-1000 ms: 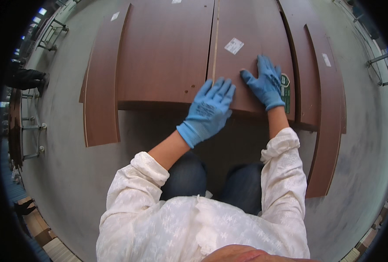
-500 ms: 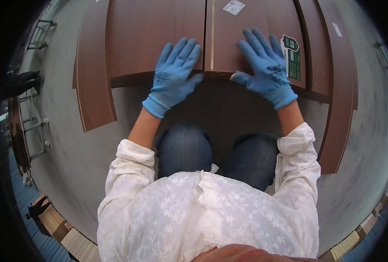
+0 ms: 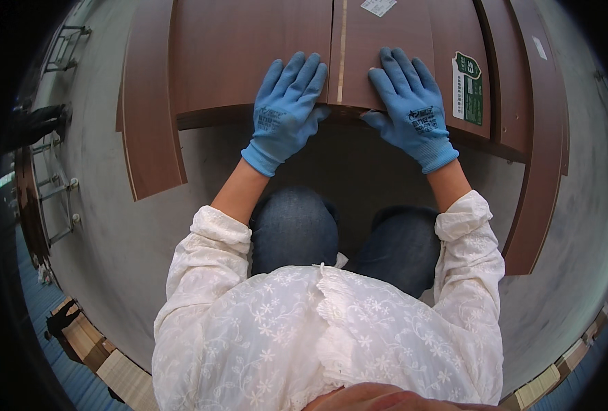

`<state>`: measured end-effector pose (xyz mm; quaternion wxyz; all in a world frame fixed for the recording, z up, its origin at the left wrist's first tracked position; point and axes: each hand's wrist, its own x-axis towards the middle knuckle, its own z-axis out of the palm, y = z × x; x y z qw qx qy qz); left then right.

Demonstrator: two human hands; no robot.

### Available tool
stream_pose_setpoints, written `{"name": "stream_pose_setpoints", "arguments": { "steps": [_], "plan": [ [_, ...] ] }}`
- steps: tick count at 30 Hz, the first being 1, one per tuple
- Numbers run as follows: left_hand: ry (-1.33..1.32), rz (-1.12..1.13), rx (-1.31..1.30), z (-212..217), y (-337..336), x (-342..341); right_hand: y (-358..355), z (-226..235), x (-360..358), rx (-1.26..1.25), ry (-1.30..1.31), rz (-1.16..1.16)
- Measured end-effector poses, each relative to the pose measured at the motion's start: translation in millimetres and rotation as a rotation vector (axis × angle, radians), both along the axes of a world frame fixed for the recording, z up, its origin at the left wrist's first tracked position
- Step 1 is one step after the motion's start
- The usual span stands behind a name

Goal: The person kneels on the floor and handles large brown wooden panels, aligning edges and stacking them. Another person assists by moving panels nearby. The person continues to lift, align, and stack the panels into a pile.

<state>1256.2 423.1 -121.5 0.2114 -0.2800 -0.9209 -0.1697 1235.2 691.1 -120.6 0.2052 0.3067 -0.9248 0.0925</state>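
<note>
My left hand (image 3: 285, 113), in a blue knitted glove, lies flat on the front edge of a reddish-brown wood panel (image 3: 242, 41), its fingers pointing away from me. In a matching glove, my right hand (image 3: 413, 113) rests on the neighbouring brown panel (image 3: 413, 31), with fingers a little spread and the thumb at the front edge. Between the hands runs a dark seam beside a pale strip (image 3: 342, 55). A green and white label (image 3: 468, 89) sits on the panel just right of my right hand. Neither hand grips anything.
A narrow brown board (image 3: 148, 116) juts toward me on the left, and a longer one (image 3: 542, 137) on the right. Metal frames with small wheels (image 3: 61, 192) stand on the grey floor at left, near a person's dark-clothed leg (image 3: 37, 127). Stacked pale boards (image 3: 126, 380) lie lower left.
My left hand has shifted right, toward the seam, and the gap between my hands has narrowed. My right fingers are less spread. The panels appear slightly farther right and up in the view.
</note>
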Motion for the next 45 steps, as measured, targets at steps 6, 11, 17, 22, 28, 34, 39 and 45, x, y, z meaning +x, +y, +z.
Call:
{"name": "stream_pose_setpoints", "arguments": {
  "steps": [6, 11, 17, 22, 28, 34, 39, 45],
  "plan": [
    [0.024, -0.002, 0.022, -2, 0, -1, 0, -1, -1, 0.012, 0.006, -0.001],
    [0.019, 0.004, 0.021, -3, 0, -1, -1, 0, -1, -0.007, 0.011, 0.01],
    [0.032, -0.009, 0.035, -6, -1, -2, -2, 5, 0, -0.042, -0.016, 0.003],
    [0.022, -0.006, 0.045, -5, -1, -2, -6, 8, 2, -0.035, -0.042, -0.027],
    [0.021, 0.003, 0.039, -5, 0, -1, -8, 8, 2, -0.05, -0.045, -0.036],
    [0.03, 0.005, 0.045, -6, 0, -1, -9, 8, 3, -0.054, -0.052, -0.047],
    [0.035, 0.003, 0.057, -7, 1, -2, -10, 8, 5, -0.084, -0.078, -0.069],
    [0.045, -0.012, 0.071, -8, -1, -3, -12, 6, 4, -0.088, -0.053, -0.077]
  ]
}}
